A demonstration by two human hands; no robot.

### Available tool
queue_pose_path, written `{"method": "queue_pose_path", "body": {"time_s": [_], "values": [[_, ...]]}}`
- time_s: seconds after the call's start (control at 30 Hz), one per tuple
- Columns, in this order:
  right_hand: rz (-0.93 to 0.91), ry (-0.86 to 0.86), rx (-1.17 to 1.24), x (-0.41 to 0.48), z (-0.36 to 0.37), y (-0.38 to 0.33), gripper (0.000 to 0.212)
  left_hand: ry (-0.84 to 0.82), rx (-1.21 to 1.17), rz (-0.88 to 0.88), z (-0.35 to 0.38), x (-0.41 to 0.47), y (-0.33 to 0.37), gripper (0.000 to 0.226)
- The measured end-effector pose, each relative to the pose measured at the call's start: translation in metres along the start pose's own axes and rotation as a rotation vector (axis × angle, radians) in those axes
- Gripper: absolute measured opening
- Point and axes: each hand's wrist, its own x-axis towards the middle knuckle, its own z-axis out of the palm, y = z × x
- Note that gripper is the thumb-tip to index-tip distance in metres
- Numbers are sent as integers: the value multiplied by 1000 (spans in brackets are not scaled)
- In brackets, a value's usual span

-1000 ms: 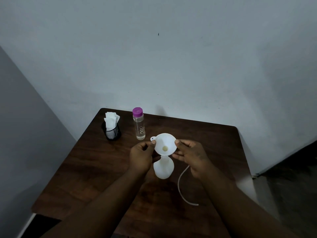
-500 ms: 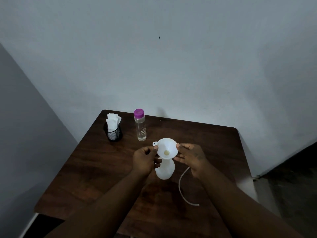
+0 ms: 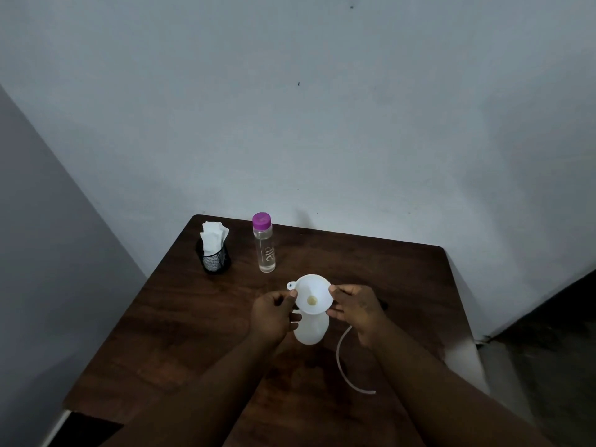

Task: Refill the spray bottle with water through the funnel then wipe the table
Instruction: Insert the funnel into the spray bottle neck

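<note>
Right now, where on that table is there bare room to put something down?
The far right of the table, behind the right hand, is bare. So is the left side, in front of the mesh cup of napkins. It is crowded mid-table: both hands hold the funnel on the spray bottle, with the tube alongside.

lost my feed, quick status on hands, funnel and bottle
Both hands, left hand and right hand, pinch the funnel rim. Funnel sits in spray bottle. Water bottle capped, untouched. Nothing in the way.
</note>
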Motion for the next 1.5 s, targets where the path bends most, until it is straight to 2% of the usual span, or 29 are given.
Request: {"method": "queue_pose_path", "body": {"time_s": [0.67, 0.83, 1.0, 1.27, 1.4, 1.5], "values": [[-17, 39, -113, 12, -2, -4, 34, 1, -87, -20, -10, 11, -3, 32], [-43, 39, -147, 16, -1, -4, 30, -7, -97, -34, -12, 20, -8, 31], [-82, 57, -282, 17, -1, -8, 19, -9, -103, -49, -12, 28, -11, 34], [-182, 124, -455, 43, -9, -12, 24, 96, -104, -22, -20, 49, -10, 33], [-298, 175, -593, 63, -5, -28, 25, 206, 44, 99, -30, 74, 8, 19], [-368, 136, -724, 79, 7, -51, 25, 276, 150, 151, -38, 98, 23, 24]]}}
